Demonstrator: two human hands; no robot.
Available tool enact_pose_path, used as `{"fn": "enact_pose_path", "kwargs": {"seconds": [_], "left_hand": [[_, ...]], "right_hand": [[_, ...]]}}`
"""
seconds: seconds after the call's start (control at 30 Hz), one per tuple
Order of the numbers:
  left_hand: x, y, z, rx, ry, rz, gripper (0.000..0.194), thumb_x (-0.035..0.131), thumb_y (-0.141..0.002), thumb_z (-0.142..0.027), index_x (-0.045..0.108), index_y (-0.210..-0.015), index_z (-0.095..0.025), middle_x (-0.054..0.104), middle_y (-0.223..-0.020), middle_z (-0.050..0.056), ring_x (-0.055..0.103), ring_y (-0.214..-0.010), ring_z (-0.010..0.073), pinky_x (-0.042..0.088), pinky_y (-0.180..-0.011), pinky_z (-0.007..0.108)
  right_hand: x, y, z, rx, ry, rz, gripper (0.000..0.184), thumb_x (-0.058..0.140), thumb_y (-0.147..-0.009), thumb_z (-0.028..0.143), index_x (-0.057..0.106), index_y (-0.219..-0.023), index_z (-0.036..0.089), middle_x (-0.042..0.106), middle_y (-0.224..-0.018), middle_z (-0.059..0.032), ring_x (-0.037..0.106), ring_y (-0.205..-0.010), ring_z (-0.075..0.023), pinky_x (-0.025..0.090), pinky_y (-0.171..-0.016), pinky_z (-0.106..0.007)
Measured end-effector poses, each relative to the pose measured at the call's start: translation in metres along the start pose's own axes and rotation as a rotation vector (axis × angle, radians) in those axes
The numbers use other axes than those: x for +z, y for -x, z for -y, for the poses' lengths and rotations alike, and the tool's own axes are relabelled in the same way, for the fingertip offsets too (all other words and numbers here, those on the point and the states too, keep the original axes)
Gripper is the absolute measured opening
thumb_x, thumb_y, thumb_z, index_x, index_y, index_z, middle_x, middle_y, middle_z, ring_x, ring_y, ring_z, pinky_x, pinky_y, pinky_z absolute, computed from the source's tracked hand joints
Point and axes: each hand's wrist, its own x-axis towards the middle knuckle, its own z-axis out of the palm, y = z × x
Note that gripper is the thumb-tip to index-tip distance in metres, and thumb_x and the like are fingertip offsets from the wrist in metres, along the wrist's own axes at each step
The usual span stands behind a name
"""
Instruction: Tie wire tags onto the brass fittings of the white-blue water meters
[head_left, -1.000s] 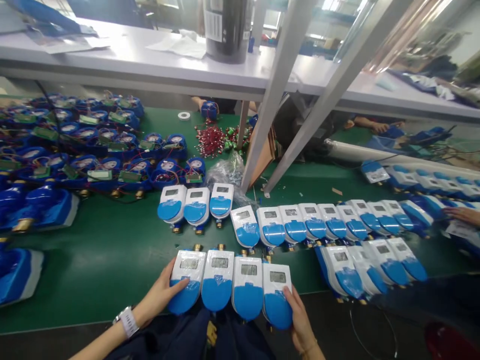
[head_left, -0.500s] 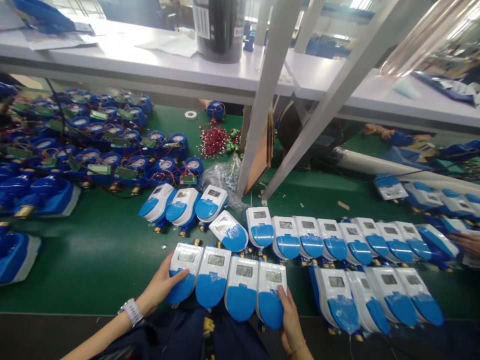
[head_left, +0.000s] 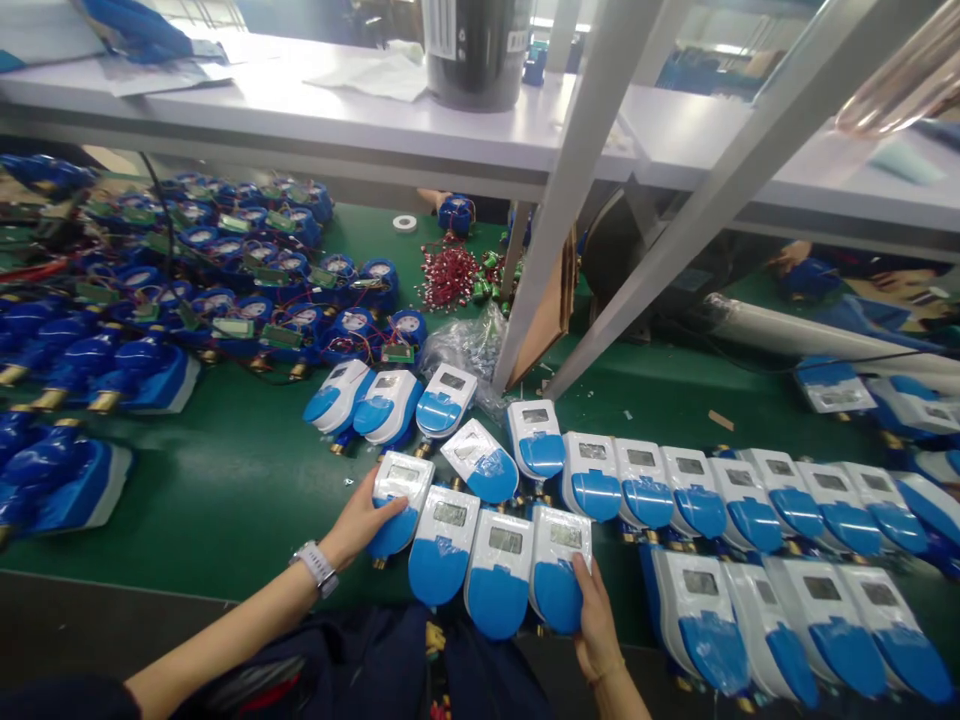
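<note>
The left fingers (head_left: 390,507) lay spread over the blue cover of a white water meter (head_left: 401,480), cupping it from the side, and that meter sat skewed out of line. The left hand (head_left: 360,525) had a white watch (head_left: 316,568) on its wrist. The right fingers (head_left: 582,578) curled round the edge of a second meter (head_left: 555,592), clasping it, while the right hand (head_left: 598,622) stayed low near the counter's front edge. Two more meters (head_left: 450,540) lay between the hands, side by side and touching.

Beyond them, closed meters with clear screens stood in loose rows (head_left: 645,485) across the green counter (head_left: 187,500), and another group (head_left: 780,620) lay at the lower right. Three tilted meters (head_left: 390,405) and one lying crooked (head_left: 480,460) sat apart from the rows. Further left, a heap of open blue meter bodies (head_left: 352,335) still showed loose wires and green circuit boards (head_left: 281,335). A bundle of red wire ends (head_left: 450,278) and a clear plastic bag (head_left: 465,345) lay beside the heap, so much remained unclosed.
</note>
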Motion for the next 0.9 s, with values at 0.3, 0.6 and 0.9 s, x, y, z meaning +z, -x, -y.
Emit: {"fn": "enact_pose_path", "kwargs": {"seconds": [0.3,0.6,0.9], "left_hand": [[0.012,0.042,0.001,0.914,-1.008,0.310,0.080,0.055,-0.061,-0.065,0.033,-0.132,-0.035,0.034,-0.138,0.009,0.024,-0.126,0.0348,-0.007,-0.096,0.062],[0.018,0.033,0.010,0.965,-1.077,0.280,0.080,0.050,-0.064,-0.067,0.027,-0.134,-0.034,0.032,-0.139,0.008,0.021,-0.127,0.0335,-0.003,-0.098,0.059],[0.030,0.015,-0.001,0.860,-1.001,0.209,0.080,0.062,-0.064,-0.053,0.028,-0.134,-0.033,0.030,-0.140,0.007,0.018,-0.129,0.0318,0.000,-0.100,0.057]], "right_hand": [[-0.002,0.030,-0.025,-1.055,1.018,-0.041,0.090,0.067,-0.056,0.058,0.033,-0.129,0.019,0.011,-0.145,-0.0146,0.012,-0.128,-0.0410,0.021,-0.098,-0.060],[0.000,0.022,-0.026,-1.224,1.143,-0.015,0.075,0.060,-0.058,0.065,0.051,-0.117,0.020,0.026,-0.141,-0.0116,0.012,-0.128,-0.0411,0.018,-0.098,-0.061],[0.023,0.018,-0.003,-0.907,0.935,-0.027,0.061,0.069,-0.053,0.056,0.058,-0.107,0.029,0.039,-0.133,-0.0059,0.016,-0.127,-0.0390,0.007,-0.097,-0.066]]}}
